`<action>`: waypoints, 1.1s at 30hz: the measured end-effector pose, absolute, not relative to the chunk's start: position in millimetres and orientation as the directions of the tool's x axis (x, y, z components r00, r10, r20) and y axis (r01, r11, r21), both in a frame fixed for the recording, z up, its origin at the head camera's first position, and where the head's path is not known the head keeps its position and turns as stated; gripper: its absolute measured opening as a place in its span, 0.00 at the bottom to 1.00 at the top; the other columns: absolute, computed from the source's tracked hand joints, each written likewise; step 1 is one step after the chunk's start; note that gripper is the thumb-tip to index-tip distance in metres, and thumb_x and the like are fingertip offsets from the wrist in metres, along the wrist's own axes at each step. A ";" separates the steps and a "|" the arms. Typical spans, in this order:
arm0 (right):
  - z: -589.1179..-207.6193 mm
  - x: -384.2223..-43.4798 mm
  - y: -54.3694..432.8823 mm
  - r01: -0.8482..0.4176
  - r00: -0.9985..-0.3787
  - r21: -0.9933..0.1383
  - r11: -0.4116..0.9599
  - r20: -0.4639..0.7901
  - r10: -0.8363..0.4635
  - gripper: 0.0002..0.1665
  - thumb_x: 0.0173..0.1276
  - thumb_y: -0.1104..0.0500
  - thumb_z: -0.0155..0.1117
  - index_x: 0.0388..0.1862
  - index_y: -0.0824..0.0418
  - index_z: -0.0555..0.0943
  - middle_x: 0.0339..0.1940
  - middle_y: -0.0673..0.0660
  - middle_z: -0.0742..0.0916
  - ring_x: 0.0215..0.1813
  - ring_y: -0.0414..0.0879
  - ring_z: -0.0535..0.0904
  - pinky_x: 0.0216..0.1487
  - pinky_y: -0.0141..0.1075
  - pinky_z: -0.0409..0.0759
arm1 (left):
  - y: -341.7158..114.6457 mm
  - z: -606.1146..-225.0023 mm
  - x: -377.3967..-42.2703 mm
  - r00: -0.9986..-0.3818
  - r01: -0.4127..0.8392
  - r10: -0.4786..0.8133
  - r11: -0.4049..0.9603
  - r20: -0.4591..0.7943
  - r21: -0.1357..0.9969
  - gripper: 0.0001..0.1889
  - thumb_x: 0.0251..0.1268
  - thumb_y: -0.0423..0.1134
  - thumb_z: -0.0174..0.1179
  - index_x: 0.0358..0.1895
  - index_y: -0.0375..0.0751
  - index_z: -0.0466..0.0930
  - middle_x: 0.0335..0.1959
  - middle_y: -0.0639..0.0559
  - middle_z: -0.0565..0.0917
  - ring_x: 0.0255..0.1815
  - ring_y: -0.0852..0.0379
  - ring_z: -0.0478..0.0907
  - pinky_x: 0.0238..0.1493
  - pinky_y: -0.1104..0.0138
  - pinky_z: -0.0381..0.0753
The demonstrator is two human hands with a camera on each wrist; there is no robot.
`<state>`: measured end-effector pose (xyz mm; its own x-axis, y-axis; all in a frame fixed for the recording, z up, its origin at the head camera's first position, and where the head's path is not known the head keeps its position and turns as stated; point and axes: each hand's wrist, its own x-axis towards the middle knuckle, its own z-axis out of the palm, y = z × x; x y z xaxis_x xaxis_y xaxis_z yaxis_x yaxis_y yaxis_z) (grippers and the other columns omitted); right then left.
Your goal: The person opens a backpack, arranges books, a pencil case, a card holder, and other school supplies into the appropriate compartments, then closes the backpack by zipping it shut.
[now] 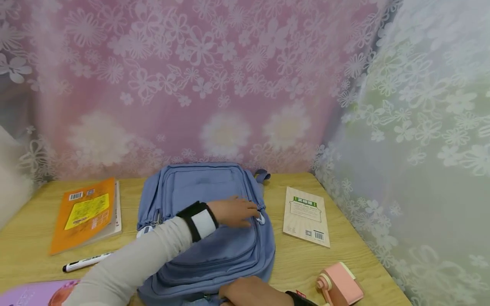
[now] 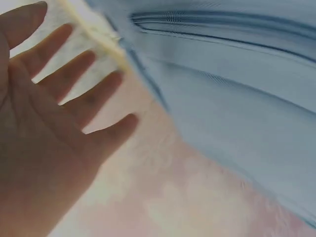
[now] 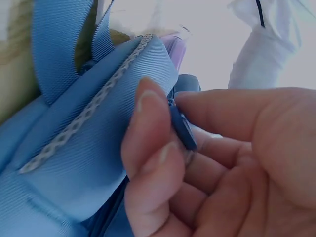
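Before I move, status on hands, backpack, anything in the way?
Left hand open over backpack. Right hand pinching zipper pull at backpack's near end. Backpack lying on table. Left sleeve across it; orange book apart, to the left.

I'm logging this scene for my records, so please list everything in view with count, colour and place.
Backpack: one, blue, table centre
Zipper pull: one clearly seen, dark blue, backpack's near end
Book: one, orange, left of backpack
Marker: one, white with black cap, near book
Flat item: one, purple, near left, partly cut off
Booklet: one, beige, right of backpack
Boxy object: one, pink and cream, near right
Table: one, light wood, underneath
Flowered curtain: count unclear, pink behind, pale at right
Wristbands: two, black, one per wrist
Sleeve: one, pale grey, left arm
Left grip: one, bare, over backpack
Right grip: one, bare, pinching zipper pull
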<state>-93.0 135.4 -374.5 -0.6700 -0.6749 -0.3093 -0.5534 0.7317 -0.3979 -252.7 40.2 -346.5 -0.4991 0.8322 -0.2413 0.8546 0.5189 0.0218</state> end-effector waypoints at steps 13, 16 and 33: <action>-373.8 -83.0 138.0 -0.550 -0.732 -0.340 0.763 -0.244 -0.636 0.09 0.65 0.50 0.60 0.31 0.53 0.82 0.13 0.43 0.74 0.17 0.29 0.64 0.20 0.21 0.64 | -74.0 -359.8 -127.8 -0.457 0.831 0.885 0.389 0.089 0.398 0.07 0.69 0.45 0.52 0.40 0.56 0.80 0.27 0.67 0.78 0.24 0.75 0.68 0.28 0.79 0.70; -372.0 -82.1 136.6 -0.563 -0.730 -0.345 0.751 -0.219 -0.648 0.11 0.66 0.50 0.59 0.27 0.52 0.81 0.11 0.42 0.70 0.16 0.29 0.61 0.19 0.21 0.62 | -74.7 -371.4 -114.3 -0.491 0.738 0.870 0.433 -0.027 0.518 0.07 0.70 0.47 0.51 0.44 0.59 0.78 0.26 0.69 0.77 0.22 0.76 0.67 0.26 0.78 0.70; -369.4 -98.0 153.1 -0.784 -0.590 0.074 0.616 0.217 -0.777 0.22 0.57 0.46 0.68 0.48 0.52 0.77 0.49 0.49 0.80 0.50 0.39 0.76 0.53 0.29 0.75 | -81.8 -399.5 -104.3 -0.491 0.662 0.869 0.422 -0.067 0.619 0.06 0.66 0.42 0.54 0.35 0.47 0.78 0.21 0.62 0.70 0.21 0.75 0.61 0.24 0.78 0.67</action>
<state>-98.0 153.1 -369.4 -0.5905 -0.7774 0.2166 -0.7841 0.6162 0.0741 -104.3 -81.8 -399.5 -0.4909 0.8686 -0.0667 0.6624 0.4219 0.6191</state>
